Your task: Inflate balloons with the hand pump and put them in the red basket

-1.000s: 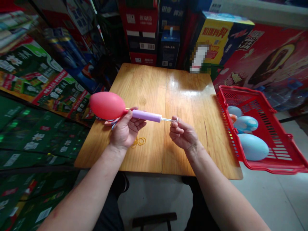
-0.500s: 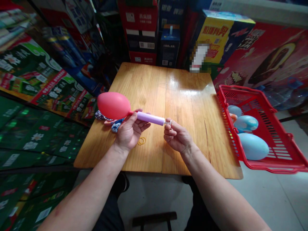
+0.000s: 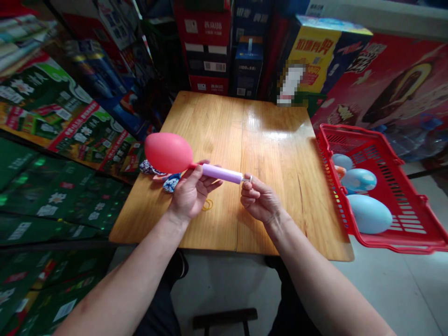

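Gripping purple hand pump (image 3: 222, 173) | left hand (image 3: 191, 193) curled shut round barrel, steadying red balloon (image 3: 168, 153) on nozzle, mid-frame | right hand (image 3: 261, 199) pinching pump's end ring (image 3: 248, 178)

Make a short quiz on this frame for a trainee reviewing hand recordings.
1. True or false: the left hand holds the purple hand pump with the pink balloon fitted at its end.
2. Which hand pinches the ring at the pump's other end? A) left B) right C) neither
3. Fill in the blank: the pale blue balloons lie in the red plastic basket, on the person's ___ side of the wooden table.

Key: 1 true; 2 B; 3 right.
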Demonstrator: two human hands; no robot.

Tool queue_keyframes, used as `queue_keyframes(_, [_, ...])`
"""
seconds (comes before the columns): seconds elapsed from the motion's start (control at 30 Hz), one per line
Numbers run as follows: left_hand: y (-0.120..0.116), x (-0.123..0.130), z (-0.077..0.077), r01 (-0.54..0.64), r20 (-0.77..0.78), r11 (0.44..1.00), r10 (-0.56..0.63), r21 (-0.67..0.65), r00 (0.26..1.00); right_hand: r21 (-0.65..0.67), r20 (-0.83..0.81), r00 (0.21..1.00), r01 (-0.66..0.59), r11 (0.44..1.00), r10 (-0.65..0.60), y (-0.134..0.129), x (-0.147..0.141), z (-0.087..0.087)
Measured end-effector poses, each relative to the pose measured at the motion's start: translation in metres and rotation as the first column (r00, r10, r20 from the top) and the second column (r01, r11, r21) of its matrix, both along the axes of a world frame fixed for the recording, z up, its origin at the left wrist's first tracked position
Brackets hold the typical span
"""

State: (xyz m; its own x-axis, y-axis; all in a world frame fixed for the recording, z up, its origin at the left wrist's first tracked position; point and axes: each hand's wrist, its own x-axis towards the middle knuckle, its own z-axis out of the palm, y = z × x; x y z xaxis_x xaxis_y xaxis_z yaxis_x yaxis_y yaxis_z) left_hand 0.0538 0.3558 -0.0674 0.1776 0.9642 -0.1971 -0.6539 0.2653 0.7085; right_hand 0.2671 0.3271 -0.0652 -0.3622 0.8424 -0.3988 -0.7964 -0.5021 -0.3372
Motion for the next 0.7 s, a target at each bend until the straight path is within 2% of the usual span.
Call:
queue_keyframes(0.17, [0.002, 0.002, -0.003, -0.019, -0.006, 0.999, 0.019, -0.034, 1.0, 0.017, -0.003, 1.0, -0.002, 1.0, 0.002, 0.0, -0.005, -0.006])
queue_keyframes(0.3, [0.007, -0.007, 0.0, -0.032, -0.01, 0.998, 0.032, -0.055, 0.999, 0.03, 0.013, 0.999, -0.031, 0.999, 0.03, 0.005, 0.008, -0.002])
queue_keyframes(0.47, [0.013, -0.02, 0.005, -0.147, -0.026, 0.989, 0.147, 0.03, 0.989, 0.045, -0.051, 0.998, 0.026, 0.999, -0.024, 0.01, 0.023, 0.006])
queue_keyframes(0.63, [0.003, -0.007, 0.001, 0.022, -0.039, 1.0, -0.021, 0.019, 0.999, 0.033, -0.002, 1.0, -0.018, 0.999, 0.018, 0.006, 0.009, -0.002])
queue_keyframes(0.7, [0.0, -0.001, -0.002, 0.023, -0.037, 1.0, -0.022, 0.004, 0.999, 0.043, -0.005, 1.0, -0.03, 0.999, 0.031, 0.004, 0.004, -0.007])
